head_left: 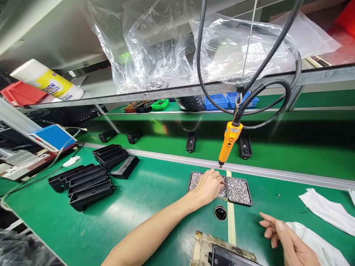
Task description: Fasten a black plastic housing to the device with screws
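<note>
Green bench [155, 192] stretched wide under everything, black plastic housings [88, 181] stacked at its left side. Above hung the orange electric screwdriver [229, 142], tip just over two small trays. Left hand [209, 186] reached into the left screw tray [195, 180], fingers curled down on the screws, grip hidden, so I couldn't tell whether it pinched anything. Right hand [285, 236] hovered open beside white cloth [318, 245], holding nothing. Right screw tray [239, 191] sat touching its twin.

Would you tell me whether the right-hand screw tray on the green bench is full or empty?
Full: the right screw tray is covered edge to edge with small silvery screws, with no bare bottom showing.
</note>
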{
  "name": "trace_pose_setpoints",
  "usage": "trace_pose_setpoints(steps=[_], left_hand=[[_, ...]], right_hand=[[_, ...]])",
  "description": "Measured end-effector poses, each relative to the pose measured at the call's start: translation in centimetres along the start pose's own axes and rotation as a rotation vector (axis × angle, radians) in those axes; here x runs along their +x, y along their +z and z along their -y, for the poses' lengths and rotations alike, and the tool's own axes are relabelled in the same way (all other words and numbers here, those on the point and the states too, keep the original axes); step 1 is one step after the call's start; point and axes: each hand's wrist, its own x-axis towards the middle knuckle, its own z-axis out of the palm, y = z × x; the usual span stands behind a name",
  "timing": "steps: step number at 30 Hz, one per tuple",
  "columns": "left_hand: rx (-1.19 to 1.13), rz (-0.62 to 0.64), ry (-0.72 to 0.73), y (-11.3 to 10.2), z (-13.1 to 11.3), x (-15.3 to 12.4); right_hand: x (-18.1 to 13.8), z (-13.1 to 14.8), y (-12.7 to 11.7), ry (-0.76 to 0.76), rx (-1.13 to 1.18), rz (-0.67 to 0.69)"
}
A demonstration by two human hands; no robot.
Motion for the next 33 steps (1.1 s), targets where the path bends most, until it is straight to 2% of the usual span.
trace_pose_setpoints(steps=[7, 12, 15, 18, 21, 23, 24, 28, 30, 33], left_hand=[[-0.120, -0.001, -0.058, -1.1, 1.0, -0.7], [-0.357, -0.057, -0.197, -1.9, 0.8, -1.5], [-0.522, -0.039, -0.261, -2.2, 0.7, -1.9], [-0.669, -0.007, -0.268, -2.8, 0.0, -3.1], [-0.763, -0.022, -0.248, -4.0, -2.0, -5.3], [-0.768, -0.037, -0.179, -5.0, -3.9, -7.2], [-0.731, -0.033, -0.095, -5.6, -4.8, -8.1], [-0.140, 0.092, 0.462, -7.8, -7.6, -10.6], [0.097, 0.160, 0.584, -8.3, -8.3, -10.8], [0.238, 0.206, 0.674, -8.5, -8.9, -10.4]], right_hand=[[0.1, -0.2, 0.3, 0.025, 0.005, 0.052], [0.2, -0.6, 0.4, 0.026, -0.006, 0.047], [0.3, -0.8, 0.4, 0.033, -0.012, 0.058], [0.3, -0.9, 0.3, 0.035, -0.012, 0.066], [0.4, -0.8, 0.3, 0.045, -0.008, 0.084], [0.3, -0.6, 0.3, 0.057, -0.006, 0.097], [0.3, -0.5, 0.3, 0.063, -0.004, 0.102], [0.2, 0.2, 0.3, 0.086, 0.006, 0.124], [0.1, 0.5, 0.3, 0.093, 0.011, 0.129], [0.2, 0.8, 0.3, 0.102, 0.019, 0.132]])
